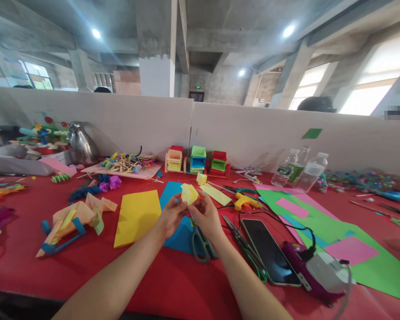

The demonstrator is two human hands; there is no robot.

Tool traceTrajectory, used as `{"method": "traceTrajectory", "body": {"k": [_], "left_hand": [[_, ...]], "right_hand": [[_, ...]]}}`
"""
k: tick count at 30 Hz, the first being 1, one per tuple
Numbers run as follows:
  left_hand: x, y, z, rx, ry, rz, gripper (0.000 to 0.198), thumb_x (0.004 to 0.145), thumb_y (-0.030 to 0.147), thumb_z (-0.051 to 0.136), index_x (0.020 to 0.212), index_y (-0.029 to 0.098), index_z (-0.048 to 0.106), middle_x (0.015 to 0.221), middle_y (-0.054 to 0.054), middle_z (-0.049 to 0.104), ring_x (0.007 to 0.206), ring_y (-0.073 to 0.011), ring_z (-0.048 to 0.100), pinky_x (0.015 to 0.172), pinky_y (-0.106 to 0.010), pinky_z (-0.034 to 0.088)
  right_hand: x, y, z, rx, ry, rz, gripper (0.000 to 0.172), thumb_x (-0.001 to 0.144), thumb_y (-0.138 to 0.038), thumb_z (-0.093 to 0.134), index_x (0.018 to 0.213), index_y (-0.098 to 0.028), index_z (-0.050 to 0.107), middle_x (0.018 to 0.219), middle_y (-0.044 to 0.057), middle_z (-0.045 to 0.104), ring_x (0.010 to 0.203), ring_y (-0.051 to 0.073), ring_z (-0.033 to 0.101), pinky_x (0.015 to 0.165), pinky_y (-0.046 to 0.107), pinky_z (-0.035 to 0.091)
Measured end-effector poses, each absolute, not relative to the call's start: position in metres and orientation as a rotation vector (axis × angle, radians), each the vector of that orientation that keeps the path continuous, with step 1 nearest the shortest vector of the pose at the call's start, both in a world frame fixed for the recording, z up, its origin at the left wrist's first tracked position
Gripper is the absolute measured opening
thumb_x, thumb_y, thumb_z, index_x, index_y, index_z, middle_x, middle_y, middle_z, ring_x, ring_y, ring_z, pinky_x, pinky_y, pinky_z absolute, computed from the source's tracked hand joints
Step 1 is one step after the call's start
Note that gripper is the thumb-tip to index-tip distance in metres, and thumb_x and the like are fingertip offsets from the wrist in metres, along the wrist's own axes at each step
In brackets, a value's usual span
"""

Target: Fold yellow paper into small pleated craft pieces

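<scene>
Between my two hands is a small folded piece of pale yellow paper (pixel 189 194), raised over the table. My left hand (pixel 171 216) pinches its left side with thumb and fingers. From the right, my right hand (pixel 206 212) grips its lower edge. Beneath them lie a blue paper sheet (pixel 178 238) and dark-handled scissors (pixel 200 244), whose upper part is hidden by my right hand. A yellow sheet (pixel 136 218) is left of my hands. Just beyond them are a small yellow paper cube (pixel 202 178) and a pale yellow strip (pixel 215 194).
A yellow glue gun (pixel 246 202), a second pair of scissors (pixel 243 244), a phone (pixel 270 251) and a purple power strip (pixel 306 271) lie to the right. Coloured paper boxes (pixel 198 159) stand at the back. A paper-and-stick model (pixel 73 218) sits left; plastic bottles (pixel 311 171) stand back right.
</scene>
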State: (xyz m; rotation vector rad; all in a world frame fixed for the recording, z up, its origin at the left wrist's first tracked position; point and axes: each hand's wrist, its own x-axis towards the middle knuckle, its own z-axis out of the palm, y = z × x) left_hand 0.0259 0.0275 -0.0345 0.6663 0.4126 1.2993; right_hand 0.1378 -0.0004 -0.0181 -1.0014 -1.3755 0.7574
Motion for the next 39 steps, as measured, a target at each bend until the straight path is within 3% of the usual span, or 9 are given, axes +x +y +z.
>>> {"method": "traceTrajectory", "body": {"k": [8, 14, 19, 23, 26, 30, 35, 39], "left_hand": [[0.024, 0.027, -0.030, 0.719, 0.427, 1.273, 0.022, 0.058, 0.017, 0.076, 0.074, 0.015, 0.062, 0.069, 0.003, 0.063, 0.057, -0.0066, 0.055, 0.056, -0.018, 0.042], [0.024, 0.027, -0.035, 0.830, 0.475, 1.203, 0.015, 0.082, 0.023, 0.056, 0.091, 0.012, 0.058, 0.086, -0.003, 0.061, 0.071, -0.0120, 0.059, 0.064, -0.029, 0.049], [0.025, 0.026, -0.036, 0.988, 0.538, 1.195, 0.024, 0.066, 0.018, 0.069, 0.088, 0.015, 0.061, 0.087, -0.005, 0.064, 0.074, -0.0152, 0.061, 0.070, -0.030, 0.048], [0.012, 0.032, -0.026, 1.138, 0.629, 1.418, 0.034, 0.070, 0.023, 0.065, 0.102, 0.026, 0.055, 0.108, -0.001, 0.057, 0.099, -0.0148, 0.054, 0.087, -0.030, 0.040], [0.000, 0.035, -0.016, 1.314, 0.672, 1.502, 0.030, 0.064, 0.024, 0.071, 0.092, 0.025, 0.060, 0.114, 0.000, 0.053, 0.113, -0.0171, 0.045, 0.099, -0.031, 0.029], [-0.003, 0.036, -0.014, 1.485, 0.706, 1.426, 0.015, 0.060, 0.027, 0.074, 0.068, 0.019, 0.064, 0.097, -0.004, 0.060, 0.100, -0.0220, 0.053, 0.094, -0.036, 0.035], [0.002, 0.038, -0.022, 1.469, 0.759, 1.463, 0.021, 0.071, 0.035, 0.064, 0.084, 0.020, 0.058, 0.088, -0.003, 0.060, 0.085, -0.0167, 0.056, 0.077, -0.027, 0.043], [0.002, 0.037, -0.023, 1.492, 0.750, 1.435, 0.021, 0.070, 0.035, 0.065, 0.081, 0.018, 0.059, 0.075, -0.001, 0.059, 0.072, -0.0142, 0.054, 0.069, -0.023, 0.042]], "right_hand": [[0.140, 0.001, -0.016, -1.017, -1.371, 0.721, 0.042, 0.071, -0.022, 0.056, 0.112, -0.018, 0.045, 0.069, -0.002, 0.055, 0.060, 0.012, 0.055, 0.056, 0.025, 0.045], [0.140, -0.003, -0.014, -1.038, -1.414, 0.646, 0.042, 0.070, -0.024, 0.060, 0.110, -0.019, 0.047, 0.082, 0.002, 0.059, 0.071, 0.015, 0.059, 0.063, 0.027, 0.048], [0.145, -0.001, -0.014, -1.072, -1.429, 0.563, 0.024, 0.074, -0.024, 0.055, 0.097, -0.018, 0.053, 0.083, 0.004, 0.064, 0.074, 0.017, 0.061, 0.068, 0.030, 0.049], [0.152, 0.002, -0.011, -1.086, -1.444, 0.523, 0.018, 0.075, -0.024, 0.053, 0.092, -0.018, 0.055, 0.085, 0.006, 0.066, 0.074, 0.018, 0.062, 0.070, 0.032, 0.050], [0.155, 0.003, -0.012, -1.108, -1.483, 0.503, 0.018, 0.073, -0.024, 0.054, 0.089, -0.018, 0.058, 0.082, 0.005, 0.066, 0.072, 0.018, 0.062, 0.069, 0.032, 0.050], [0.155, 0.002, -0.015, -1.134, -1.533, 0.492, 0.014, 0.073, -0.025, 0.055, 0.083, -0.019, 0.062, 0.076, 0.004, 0.066, 0.068, 0.018, 0.061, 0.064, 0.030, 0.049], [0.156, 0.003, -0.014, -1.142, -1.483, 0.472, 0.013, 0.072, -0.024, 0.055, 0.081, -0.019, 0.062, 0.074, 0.003, 0.065, 0.067, 0.018, 0.060, 0.064, 0.031, 0.048], [0.159, 0.006, -0.013, -1.127, -1.399, 0.447, 0.012, 0.073, -0.024, 0.054, 0.082, -0.018, 0.059, 0.074, 0.003, 0.064, 0.068, 0.018, 0.060, 0.065, 0.031, 0.048]]}}
